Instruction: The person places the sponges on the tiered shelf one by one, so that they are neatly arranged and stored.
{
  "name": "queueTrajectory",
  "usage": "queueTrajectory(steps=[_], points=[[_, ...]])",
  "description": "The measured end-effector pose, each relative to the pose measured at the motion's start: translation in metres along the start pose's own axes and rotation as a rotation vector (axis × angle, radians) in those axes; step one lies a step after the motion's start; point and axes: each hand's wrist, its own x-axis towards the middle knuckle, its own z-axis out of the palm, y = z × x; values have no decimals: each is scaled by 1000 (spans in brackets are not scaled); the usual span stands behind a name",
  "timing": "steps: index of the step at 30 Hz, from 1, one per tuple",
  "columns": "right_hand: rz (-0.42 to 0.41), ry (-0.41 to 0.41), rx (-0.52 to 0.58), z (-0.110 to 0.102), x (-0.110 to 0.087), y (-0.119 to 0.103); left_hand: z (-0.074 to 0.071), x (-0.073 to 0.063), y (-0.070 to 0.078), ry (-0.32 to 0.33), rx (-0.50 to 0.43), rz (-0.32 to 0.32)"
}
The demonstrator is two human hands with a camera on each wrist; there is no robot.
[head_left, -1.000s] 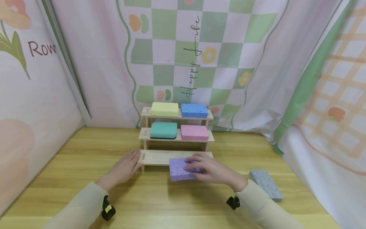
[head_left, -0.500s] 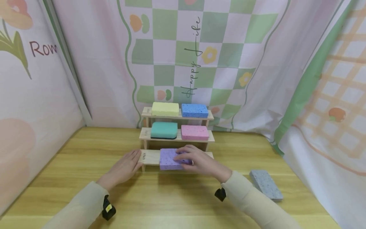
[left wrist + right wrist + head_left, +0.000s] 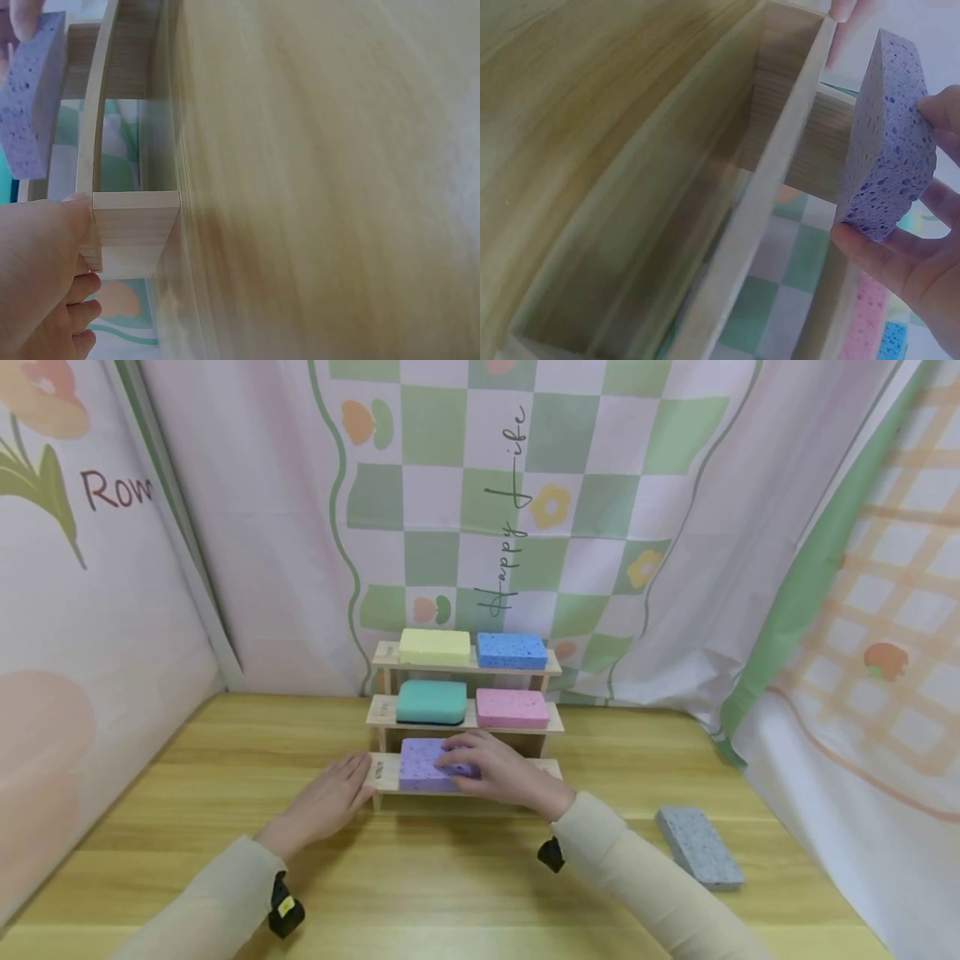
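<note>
Foam, light and squashy by its pitted look, made up the purple sponge (image 3: 422,763), best gripped by its long edges; it lay on the lowest step of the wooden rack (image 3: 390,774), the right hand (image 3: 501,770) curled round it by thumb and fingers. At the rack's left end, the left hand (image 3: 328,795) pressed with fingers nearly straight, holding nothing. Behind the rack, the cloth (image 3: 517,493) read "Happy Life".

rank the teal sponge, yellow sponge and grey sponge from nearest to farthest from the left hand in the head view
From the left hand, which touches the rack's bottom shelf end:
1. teal sponge, middle shelf, left side, just up and right of the hand.
2. yellow sponge, top shelf, left side, above the teal one.
3. grey sponge, flat on the table, far right.
</note>
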Motion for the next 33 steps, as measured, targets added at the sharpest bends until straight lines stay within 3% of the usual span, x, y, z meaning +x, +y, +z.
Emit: queueTrajectory(steps=[13,33], points=[[79,-46,33,20,9,7,-1,1,2,-2,4,-13],[170,-101,67,23,8,7,-2,0,3,0,-6,-15]])
